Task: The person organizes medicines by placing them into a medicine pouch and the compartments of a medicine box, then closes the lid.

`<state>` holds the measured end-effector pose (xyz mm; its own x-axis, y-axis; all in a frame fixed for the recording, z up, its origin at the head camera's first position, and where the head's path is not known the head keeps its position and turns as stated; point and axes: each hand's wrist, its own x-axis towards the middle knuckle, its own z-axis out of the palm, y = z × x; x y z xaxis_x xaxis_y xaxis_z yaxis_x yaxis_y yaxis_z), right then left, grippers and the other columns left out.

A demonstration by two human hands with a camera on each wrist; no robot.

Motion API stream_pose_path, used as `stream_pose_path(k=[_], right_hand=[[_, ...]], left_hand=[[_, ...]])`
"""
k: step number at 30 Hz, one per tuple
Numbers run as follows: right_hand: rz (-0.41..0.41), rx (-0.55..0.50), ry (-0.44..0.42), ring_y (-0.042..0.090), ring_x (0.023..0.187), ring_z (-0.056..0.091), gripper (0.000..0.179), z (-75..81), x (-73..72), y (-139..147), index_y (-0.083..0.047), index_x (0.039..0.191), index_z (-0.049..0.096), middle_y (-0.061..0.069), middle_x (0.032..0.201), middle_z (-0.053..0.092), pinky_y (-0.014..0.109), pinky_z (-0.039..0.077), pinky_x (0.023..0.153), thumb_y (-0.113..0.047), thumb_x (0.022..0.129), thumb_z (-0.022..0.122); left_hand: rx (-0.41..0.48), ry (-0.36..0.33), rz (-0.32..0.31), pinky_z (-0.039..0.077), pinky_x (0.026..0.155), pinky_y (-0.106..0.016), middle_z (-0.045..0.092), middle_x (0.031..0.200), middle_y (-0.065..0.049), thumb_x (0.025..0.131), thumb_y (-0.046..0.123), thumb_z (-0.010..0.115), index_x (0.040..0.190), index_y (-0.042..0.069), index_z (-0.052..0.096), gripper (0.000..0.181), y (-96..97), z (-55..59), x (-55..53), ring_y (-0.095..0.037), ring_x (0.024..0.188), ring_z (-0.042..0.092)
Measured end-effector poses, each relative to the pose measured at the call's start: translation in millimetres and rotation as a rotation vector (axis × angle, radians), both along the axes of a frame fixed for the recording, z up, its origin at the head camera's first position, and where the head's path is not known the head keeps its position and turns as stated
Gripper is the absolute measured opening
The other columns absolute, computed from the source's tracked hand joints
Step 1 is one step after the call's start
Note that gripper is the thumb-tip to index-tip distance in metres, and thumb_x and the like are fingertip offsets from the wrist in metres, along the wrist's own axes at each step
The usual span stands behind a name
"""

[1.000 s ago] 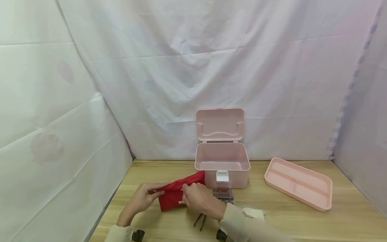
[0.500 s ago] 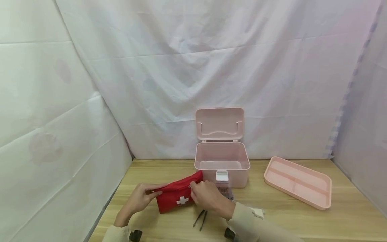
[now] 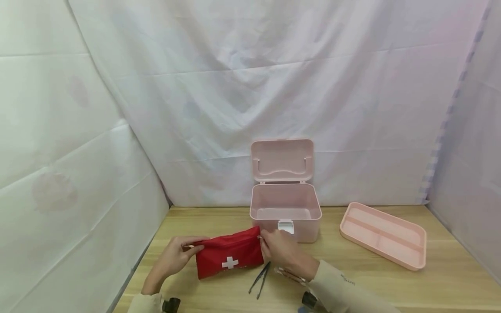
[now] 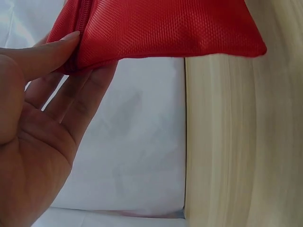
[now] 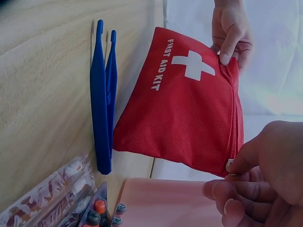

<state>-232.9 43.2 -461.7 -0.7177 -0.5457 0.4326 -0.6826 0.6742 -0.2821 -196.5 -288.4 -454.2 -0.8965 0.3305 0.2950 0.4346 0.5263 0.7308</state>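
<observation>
A red first aid pouch (image 3: pixel 240 252) with a white cross stands slanted on the table between both hands. At its left top corner, my left hand (image 3: pixel 174 256) pinches the fabric, thumb on the zipper end in the left wrist view. My right hand (image 3: pixel 283 248) pinches the metal zipper pull (image 5: pixel 230 165) at the pouch's right end. The zipper (image 5: pixel 235 123) runs closed along the top edge. Blue tweezers (image 5: pixel 98 99) lie beside the pouch, tips pointing toward the table's near side.
Behind the hands stands a pink box (image 3: pixel 309 228) with its lid (image 3: pixel 282 161) raised. A pink divided tray (image 3: pixel 368 234) lies at the right. Near my right hand are capsule blister packs (image 5: pixel 97 210) and a clear packet (image 5: pixel 52 198).
My right hand has slid the zipper pull rightward along the pouch to its right end, uncovering the white cross. My left hand keeps its hold, shifting slightly left.
</observation>
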Motion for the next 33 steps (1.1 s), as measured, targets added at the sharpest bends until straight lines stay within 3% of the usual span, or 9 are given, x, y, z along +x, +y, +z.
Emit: stream_pose_path(k=[3,8,12,15,18,21,24,33], right_hand=[[0.008,-0.010,-0.047,0.004,0.047,0.037,0.019,1.6,1.3,3,-0.015,0.077,0.056,-0.009,0.056,0.039,0.019,0.035,0.043,-0.015,0.095,0.061],[0.026,-0.014,-0.048,0.002,0.051,0.040,0.012,6.2,3.7,9,-0.015,0.080,0.059,-0.010,0.060,0.045,0.016,0.036,0.046,-0.013,0.092,0.062],[0.057,-0.095,-0.094,0.000,0.051,0.041,0.010,13.0,6.3,16,-0.012,0.090,0.057,-0.010,0.062,0.048,0.016,0.039,0.046,-0.016,0.092,0.067],[0.082,-0.208,-0.147,0.000,0.052,0.042,0.026,19.0,6.4,20,-0.009,0.104,0.054,-0.006,0.065,0.052,0.017,0.041,0.047,-0.024,0.092,0.071],[0.086,-0.316,-0.186,0.004,0.056,0.047,0.047,25.6,6.3,24,-0.004,0.121,0.051,0.000,0.080,0.060,0.018,0.045,0.050,-0.029,0.090,0.075],[0.057,-0.368,-0.205,0.012,0.067,0.055,0.063,32.4,6.7,30,-0.003,0.135,0.046,0.006,0.097,0.062,0.019,0.049,0.056,-0.033,0.088,0.076],[0.046,-0.402,-0.216,0.016,0.076,0.060,0.067,39.1,6.1,36,-0.007,0.142,0.042,0.008,0.106,0.063,0.021,0.052,0.061,-0.030,0.088,0.076],[0.130,-0.490,-0.183,0.005,0.073,0.061,0.054,50.8,4.7,53,-0.013,0.141,0.049,-0.002,0.093,0.068,0.026,0.056,0.062,-0.018,0.092,0.072]], left_hand=[[0.011,-0.011,-0.002,0.058,0.074,-0.025,0.074,0.110,-0.008,0.091,0.006,0.070,0.114,0.011,0.074,0.025,2.6,4.7,0.2,-0.011,0.097,0.069],[0.016,0.003,-0.011,0.059,0.072,-0.025,0.073,0.111,-0.008,0.091,0.005,0.069,0.115,0.010,0.074,0.025,5.7,16.4,-0.1,-0.013,0.097,0.069],[0.018,0.012,-0.025,0.059,0.071,-0.026,0.073,0.111,-0.008,0.092,0.005,0.068,0.116,0.010,0.073,0.025,8.8,25.0,-1.0,-0.013,0.095,0.069],[0.028,0.028,-0.036,0.059,0.071,-0.026,0.073,0.110,-0.007,0.092,0.005,0.068,0.115,0.010,0.073,0.025,11.9,29.8,-2.5,-0.012,0.093,0.068],[0.040,0.041,-0.051,0.059,0.069,-0.027,0.074,0.109,-0.007,0.091,0.005,0.069,0.115,0.010,0.073,0.025,15.2,34.6,-5.1,-0.012,0.091,0.068],[0.065,0.048,-0.065,0.059,0.069,-0.027,0.073,0.109,-0.007,0.092,0.005,0.068,0.116,0.010,0.073,0.025,20.2,41.2,-9.8,-0.011,0.090,0.068],[0.079,0.066,-0.076,0.059,0.069,-0.027,0.073,0.108,-0.007,0.093,0.005,0.067,0.116,0.010,0.072,0.024,26.7,47.1,-16.4,-0.011,0.090,0.068],[0.101,0.072,-0.118,0.060,0.069,-0.030,0.072,0.109,-0.005,0.094,0.008,0.066,0.117,0.013,0.071,0.024,54.4,64.3,-32.2,-0.016,0.091,0.067]])
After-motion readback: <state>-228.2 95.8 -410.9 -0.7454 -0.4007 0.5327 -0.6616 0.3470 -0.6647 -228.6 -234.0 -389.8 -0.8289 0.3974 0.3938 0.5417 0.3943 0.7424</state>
